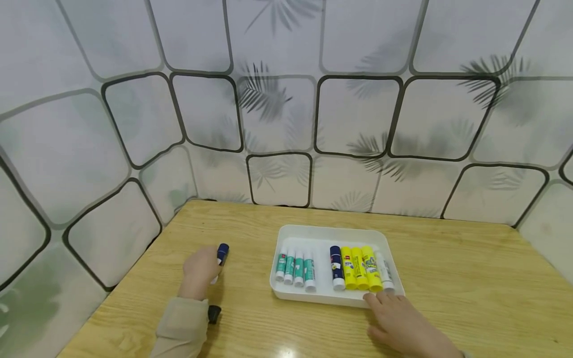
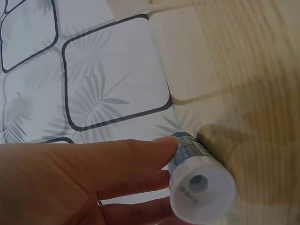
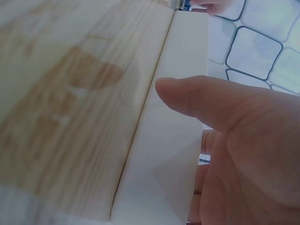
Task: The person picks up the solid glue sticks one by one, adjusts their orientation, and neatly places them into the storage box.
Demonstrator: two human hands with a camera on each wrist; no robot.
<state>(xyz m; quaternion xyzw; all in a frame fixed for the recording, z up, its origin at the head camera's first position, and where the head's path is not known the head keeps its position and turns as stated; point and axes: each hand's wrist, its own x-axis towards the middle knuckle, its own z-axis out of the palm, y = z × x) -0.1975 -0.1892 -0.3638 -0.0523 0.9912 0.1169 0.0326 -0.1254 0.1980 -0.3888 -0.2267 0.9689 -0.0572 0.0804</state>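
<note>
My left hand (image 1: 201,267) holds a dark blue glue stick (image 1: 223,252) close over the table, left of the tray. The left wrist view shows thumb and fingers round its side, with the white base (image 2: 202,192) toward the camera. My right hand (image 1: 398,318) grips the front wall of a white tray (image 1: 331,230) near its right corner, thumb outside and fingers over the rim. In the tray lie several teal-and-white glue sticks (image 1: 299,268) at left. Toward the right are a dark blue glue stick (image 1: 336,266), three yellow glue sticks (image 1: 359,268) and a whitish one (image 1: 385,271).
The wooden table (image 1: 250,323) backs onto a wall covering (image 1: 277,114) with a leaf and rounded-square pattern. A black strap piece (image 1: 214,314) shows beside the left wrist. At left, more patterned covering (image 1: 112,209) borders the table edge.
</note>
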